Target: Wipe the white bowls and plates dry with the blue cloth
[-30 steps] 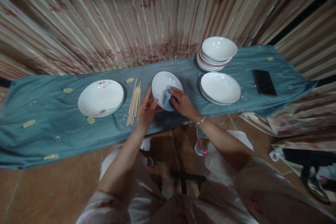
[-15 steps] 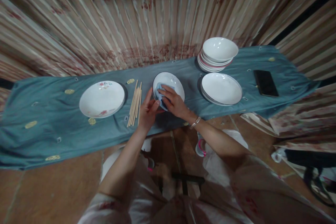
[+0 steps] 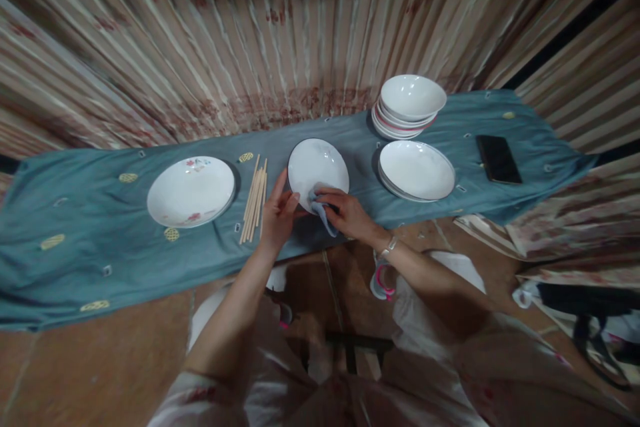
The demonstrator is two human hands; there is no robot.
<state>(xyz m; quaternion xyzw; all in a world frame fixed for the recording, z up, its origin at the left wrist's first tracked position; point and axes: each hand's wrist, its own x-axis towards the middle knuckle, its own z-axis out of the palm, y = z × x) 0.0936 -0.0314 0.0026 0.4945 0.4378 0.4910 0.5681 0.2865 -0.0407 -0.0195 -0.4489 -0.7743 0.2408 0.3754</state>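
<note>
A white plate with a dark rim is at the middle of the cloth-covered table, its near side tilted toward me. My left hand grips its left edge, thumb over the rim and the other fingers partly hidden beneath. Pinched in my right hand is a light blue cloth, which lies over the plate's near right rim and hangs down off it. Just left of my left hand, several wooden chopsticks lie in a loose bundle.
On the left sits a large white plate with flowers. Right of centre are stacked plates, with a stack of bowls behind them. A black phone lies farther right. Pleated curtains hang behind the table.
My right hand has drawn the cloth from the plate's inside down to its near right rim. The left hand keeps its hold. The whole view has shifted slightly.
</note>
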